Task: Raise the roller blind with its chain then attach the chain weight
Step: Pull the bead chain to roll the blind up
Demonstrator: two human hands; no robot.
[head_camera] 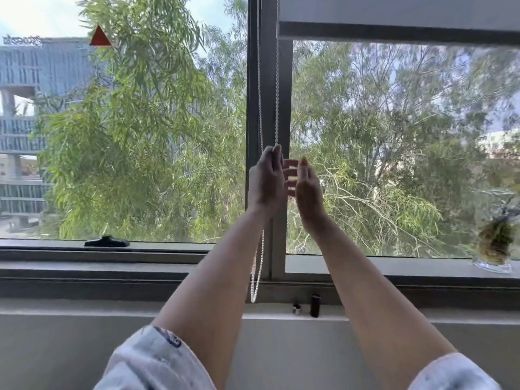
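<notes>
Left hand (266, 180) is pinched on the bead chain (260, 88) right in front of the window's centre post, thumb and fingertips closed around one of the two strands. Right hand (305, 187) is just beside it, fingers spread loose and holding nothing, looks ready to take the next pull.

Going big to small from there: the window (422, 266) takes up basically the whole view, trees outside. The roller blind (394, 12) sits over the right pane only, and it's already high, bottom bar near the top of the glass. So I'd say we're late in the raising step, a few more hand-over-hand pulls at most. The chain loop hangs down past the left forearm and ends just above the sill (168, 308).

On that sill, just right of the loop's bottom, there's a dark cylinder (315, 305) and a small metal bit (296, 309). My guess is that's the chain weight, can't say for sure. Next move would be letting go up top and reaching down for those.

Nothing really blocking. A glass jar with a plant (493, 246) stands way off right, and a black window handle (107, 242) off left.
</notes>
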